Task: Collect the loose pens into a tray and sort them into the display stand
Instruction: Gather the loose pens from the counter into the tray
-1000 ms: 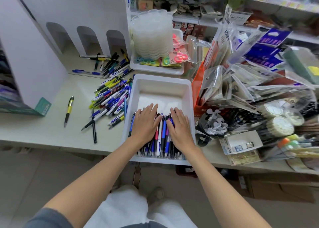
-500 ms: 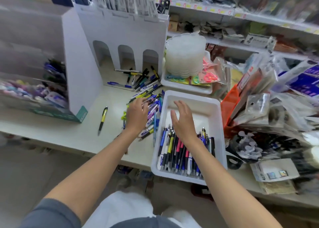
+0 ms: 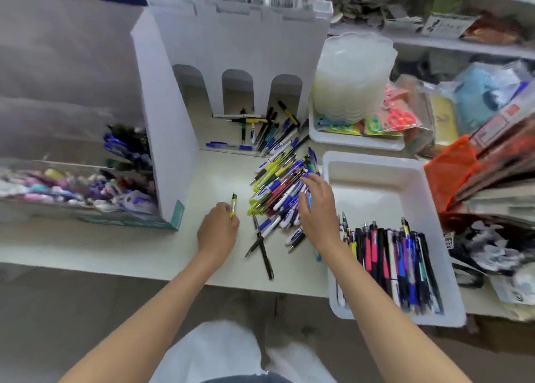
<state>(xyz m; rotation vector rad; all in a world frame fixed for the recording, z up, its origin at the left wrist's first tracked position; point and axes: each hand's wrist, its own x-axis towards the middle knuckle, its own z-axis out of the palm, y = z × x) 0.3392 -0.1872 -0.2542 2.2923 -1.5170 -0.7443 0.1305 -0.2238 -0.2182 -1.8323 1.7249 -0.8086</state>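
Head view, looking down on the bench [image 3: 139, 246]. Looks like the collecting step, well along but not finished. In the tray [image 3: 373, 174] at the right front corner, a bundle of pens [image 3: 388, 264] lying side by side in the near half, the far half bare. Just left of the tray, a heap of loose pens [image 3: 278, 185] on the bench, running back to the foot of the display stand [image 3: 231, 43] at the back edge. Sorting into the stand apparently not begun.

Next, probably: gathering a handful from the heap and carrying it right, over the tray's rim. Calls for closing the fingers round several pens at once without rolling others toward the front edge, where two black pens [image 3: 265, 252] lie crossed.

Left hand [image 3: 217, 232]: low over the bench, left of the heap, forearm reaching in across the front edge. Fingers curled, pinching a yellow pen [image 3: 233, 206] by its near end, far end pointing toward the stand.

Right hand [image 3: 317, 209]: palm down on the heap's right side, just beside the tray's left wall. Fingers spread and lightly bent, touching pens, closed round none that can be seen.
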